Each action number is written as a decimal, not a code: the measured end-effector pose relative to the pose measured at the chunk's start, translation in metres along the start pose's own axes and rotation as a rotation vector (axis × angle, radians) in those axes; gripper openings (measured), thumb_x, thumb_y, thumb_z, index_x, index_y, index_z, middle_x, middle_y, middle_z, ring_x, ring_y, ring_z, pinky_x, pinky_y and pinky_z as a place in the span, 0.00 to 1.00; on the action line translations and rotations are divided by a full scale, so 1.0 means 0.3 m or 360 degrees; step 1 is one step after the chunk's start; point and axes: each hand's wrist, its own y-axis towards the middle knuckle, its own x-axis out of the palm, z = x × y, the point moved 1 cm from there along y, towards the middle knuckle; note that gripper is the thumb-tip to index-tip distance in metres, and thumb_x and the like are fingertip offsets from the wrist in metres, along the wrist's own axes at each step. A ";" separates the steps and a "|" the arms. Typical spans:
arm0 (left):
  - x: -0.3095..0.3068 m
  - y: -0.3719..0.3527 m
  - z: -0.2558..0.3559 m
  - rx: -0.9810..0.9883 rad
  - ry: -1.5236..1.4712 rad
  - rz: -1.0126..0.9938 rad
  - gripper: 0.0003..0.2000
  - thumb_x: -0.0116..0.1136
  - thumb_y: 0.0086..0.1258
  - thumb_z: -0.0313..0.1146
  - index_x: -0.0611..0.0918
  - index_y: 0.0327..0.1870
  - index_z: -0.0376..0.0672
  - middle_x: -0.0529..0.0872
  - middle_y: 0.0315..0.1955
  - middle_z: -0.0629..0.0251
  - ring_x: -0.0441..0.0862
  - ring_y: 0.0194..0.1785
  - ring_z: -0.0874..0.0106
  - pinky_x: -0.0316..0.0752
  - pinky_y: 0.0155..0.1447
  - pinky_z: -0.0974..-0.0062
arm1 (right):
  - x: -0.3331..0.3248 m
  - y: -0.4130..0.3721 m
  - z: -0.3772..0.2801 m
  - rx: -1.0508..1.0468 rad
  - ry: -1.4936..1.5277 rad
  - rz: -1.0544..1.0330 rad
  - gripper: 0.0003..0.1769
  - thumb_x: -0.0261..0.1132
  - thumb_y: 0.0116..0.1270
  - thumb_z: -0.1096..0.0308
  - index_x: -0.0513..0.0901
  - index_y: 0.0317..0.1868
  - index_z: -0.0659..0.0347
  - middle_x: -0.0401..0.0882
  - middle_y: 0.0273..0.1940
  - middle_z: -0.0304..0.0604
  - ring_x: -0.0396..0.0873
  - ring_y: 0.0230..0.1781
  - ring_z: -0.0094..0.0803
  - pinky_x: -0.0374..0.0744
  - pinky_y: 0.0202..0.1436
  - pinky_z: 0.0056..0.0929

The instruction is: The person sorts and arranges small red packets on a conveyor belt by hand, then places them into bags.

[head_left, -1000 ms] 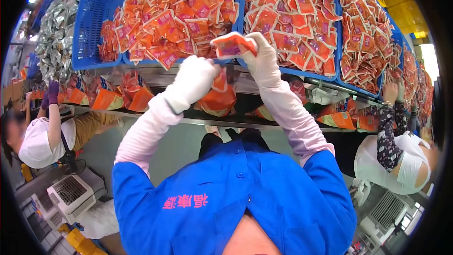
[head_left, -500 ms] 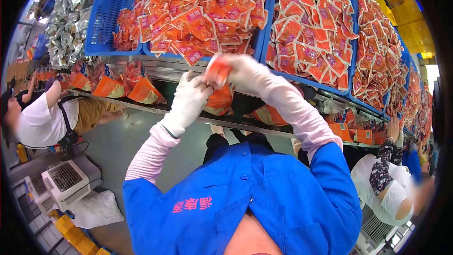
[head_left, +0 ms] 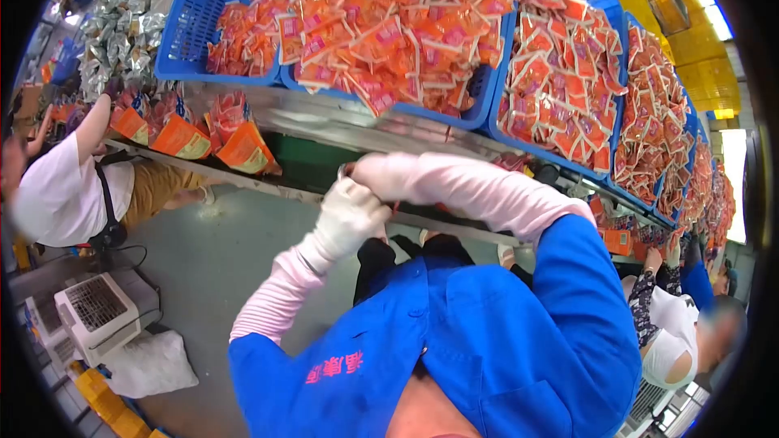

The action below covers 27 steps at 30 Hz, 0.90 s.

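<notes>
My white-gloved left hand (head_left: 349, 215) is closed, its fingers curled just below my right hand. My right hand (head_left: 380, 177) lies over the left fingertips above the conveyor, and its own fingers are hidden. Whatever sits between the two hands is covered, with only a sliver of orange showing beneath them. To their left, several open orange-and-clear bags (head_left: 243, 146) stand on the green conveyor belt (head_left: 304, 162). Beyond the hands, flat orange-red sachets (head_left: 406, 40) are heaped in a blue crate (head_left: 479, 105).
Another blue crate (head_left: 182, 57) is partly filled with sachets, beside a pile of silver pouches (head_left: 134, 20). More sachet-filled crates run off to the right. One co-worker (head_left: 69, 182) stands at left, another (head_left: 677, 316) at right. Yellow crates (head_left: 698, 65) are stacked at far right.
The red-and-white sachet in my right hand has gone from sight. My right hand has come down over the left, and the left has lowered slightly. The view has shifted a little.
</notes>
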 end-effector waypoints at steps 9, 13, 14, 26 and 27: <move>-0.071 -0.127 -0.113 -0.0302 0.0255 0.0251 0.06 0.63 0.51 0.35 0.83 0.30 0.51 0.78 0.24 0.76 0.80 0.38 0.73 0.74 0.49 0.65 | 0.065 0.120 0.058 -0.0156 -0.0432 -0.0328 0.12 0.67 0.65 0.60 0.90 0.45 0.53 0.90 0.40 0.49 0.89 0.43 0.46 0.83 0.51 0.46; -0.051 -0.071 -0.070 0.0020 0.0039 0.0106 0.08 0.63 0.49 0.36 0.83 0.32 0.51 0.82 0.29 0.78 0.81 0.44 0.72 0.76 0.53 0.65 | 0.302 0.272 0.272 0.0232 -0.0417 -0.0291 0.11 0.68 0.66 0.60 0.90 0.45 0.52 0.89 0.45 0.49 0.87 0.47 0.48 0.82 0.53 0.42; -0.022 -0.061 -0.074 0.0067 0.0090 0.0078 0.06 0.63 0.49 0.36 0.83 0.29 0.52 0.83 0.30 0.78 0.81 0.43 0.72 0.76 0.52 0.65 | 0.339 0.293 0.341 0.0377 -0.0254 -0.0233 0.12 0.65 0.69 0.60 0.89 0.40 0.60 0.88 0.45 0.55 0.85 0.48 0.53 0.81 0.51 0.45; -0.179 -0.093 -0.228 -0.0043 0.0243 0.0060 0.07 0.64 0.51 0.33 0.84 0.33 0.50 0.87 0.36 0.76 0.82 0.44 0.71 0.75 0.53 0.62 | -0.065 0.098 -0.102 0.0155 -0.0937 -0.0338 0.15 0.66 0.67 0.59 0.92 0.46 0.57 0.91 0.42 0.48 0.90 0.45 0.46 0.86 0.48 0.44; -0.170 -0.090 -0.226 -0.0008 0.0239 0.0015 0.08 0.64 0.51 0.34 0.84 0.33 0.50 0.87 0.37 0.76 0.82 0.43 0.71 0.75 0.53 0.63 | -0.135 0.061 -0.166 0.0098 -0.0706 -0.0344 0.16 0.66 0.67 0.58 0.91 0.46 0.58 0.91 0.41 0.48 0.90 0.42 0.46 0.85 0.47 0.45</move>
